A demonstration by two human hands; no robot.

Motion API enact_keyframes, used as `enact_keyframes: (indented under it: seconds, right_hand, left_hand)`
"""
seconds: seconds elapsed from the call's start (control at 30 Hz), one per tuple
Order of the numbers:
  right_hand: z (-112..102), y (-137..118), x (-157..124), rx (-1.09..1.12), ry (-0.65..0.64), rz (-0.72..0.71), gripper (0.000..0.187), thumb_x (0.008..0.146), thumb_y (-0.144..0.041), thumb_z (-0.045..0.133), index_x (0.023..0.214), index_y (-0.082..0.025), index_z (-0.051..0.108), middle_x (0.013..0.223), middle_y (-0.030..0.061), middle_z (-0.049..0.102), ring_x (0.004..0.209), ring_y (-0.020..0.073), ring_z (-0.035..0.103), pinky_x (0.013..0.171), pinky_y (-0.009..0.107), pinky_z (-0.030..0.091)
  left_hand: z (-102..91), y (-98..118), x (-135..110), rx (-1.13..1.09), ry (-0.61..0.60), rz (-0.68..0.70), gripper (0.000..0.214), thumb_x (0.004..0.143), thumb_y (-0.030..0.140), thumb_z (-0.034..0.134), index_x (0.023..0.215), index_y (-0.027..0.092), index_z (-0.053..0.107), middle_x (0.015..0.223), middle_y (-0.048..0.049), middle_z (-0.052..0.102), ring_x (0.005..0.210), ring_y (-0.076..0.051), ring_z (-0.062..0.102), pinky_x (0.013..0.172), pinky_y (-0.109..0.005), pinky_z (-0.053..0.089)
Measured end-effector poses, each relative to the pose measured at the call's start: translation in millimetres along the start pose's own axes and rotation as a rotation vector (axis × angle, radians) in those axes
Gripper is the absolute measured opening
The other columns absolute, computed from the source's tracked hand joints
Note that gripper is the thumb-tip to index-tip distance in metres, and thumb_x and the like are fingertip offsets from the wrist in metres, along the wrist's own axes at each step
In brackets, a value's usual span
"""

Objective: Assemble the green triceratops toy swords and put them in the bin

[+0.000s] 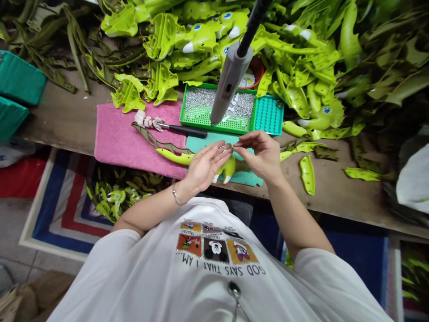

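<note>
"What's the work surface like?"

"A brown wooden table, its far side heaped with lime-green plastic parts and olive strips. A pink towel lies to the left, with a teal mat next to it."

"And around those?"

"Behind the mat sits a green tray of small silvery pieces, a grey cylindrical tool hanging over it. A black-handled tool lies just in front. Below the table's near edge, at left, a red, white and blue striped container stands on tiled floor, with more parts beside its stripes."

"The hands?"

"The left hand is open, palm up, a few small metal pieces resting on its fingers. The right hand has thumb and forefinger almost together at those fingertips; I can't tell whether it grips one."

"Anything beneath them?"

"A lime-green toy piece, partly hidden, lies over the mat, below and between both hands."
</note>
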State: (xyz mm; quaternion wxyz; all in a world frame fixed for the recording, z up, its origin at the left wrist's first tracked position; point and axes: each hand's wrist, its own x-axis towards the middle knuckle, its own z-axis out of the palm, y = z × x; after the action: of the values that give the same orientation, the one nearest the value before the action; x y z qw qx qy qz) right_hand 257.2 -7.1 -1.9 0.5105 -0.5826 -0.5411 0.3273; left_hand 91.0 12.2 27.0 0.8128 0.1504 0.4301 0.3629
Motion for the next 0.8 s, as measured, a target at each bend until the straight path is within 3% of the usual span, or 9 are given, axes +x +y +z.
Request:
enact_keyframes:
  seconds: [0.27, 0.67, 0.8]
  right_hand:
    - [4.1, 18.8, -18.4, -0.070, 0.094, 0.016, 0.012, 0.075, -0.025, 0.072, 0.082, -0.023, 0.062, 0.076, -0.0012, 0.070, 0.067, 0.0153, 0.069, 0.066, 0.031, 0.060]
    - [9.5, 18.2, -22.8, -0.065, 0.077, 0.039, 0.010, 0.078, -0.023, 0.072, 0.085, -0.022, 0.065, 0.080, 0.0002, 0.072, 0.070, 0.0154, 0.070, 0.070, 0.031, 0.061]
    - [11.0, 22.1, -25.1, -0.037, 0.081, 0.038, 0.021, 0.081, -0.025, 0.071, 0.100, -0.024, 0.063, 0.087, 0.0014, 0.074, 0.079, 0.0169, 0.073, 0.075, 0.032, 0.062]
  left_hand:
    - [-37.1, -8.5, -25.3, 0.121, -0.015, 0.078, 0.025, 0.096, 0.025, 0.054, 0.114, 0.014, 0.066, 0.131, -0.0154, 0.069, 0.124, -0.023, 0.066, 0.117, -0.044, 0.043]
    - [-42.9, -18.4, -26.5, 0.084, -0.014, 0.077, 0.026, 0.094, 0.025, 0.053, 0.115, 0.014, 0.065, 0.129, -0.0156, 0.070, 0.125, -0.024, 0.066, 0.116, -0.044, 0.044]
    - [-43.0, -19.7, -26.8, 0.120, -0.018, 0.082, 0.029, 0.095, 0.028, 0.053, 0.118, 0.014, 0.065, 0.132, -0.0156, 0.069, 0.128, -0.025, 0.064, 0.116, -0.044, 0.043]
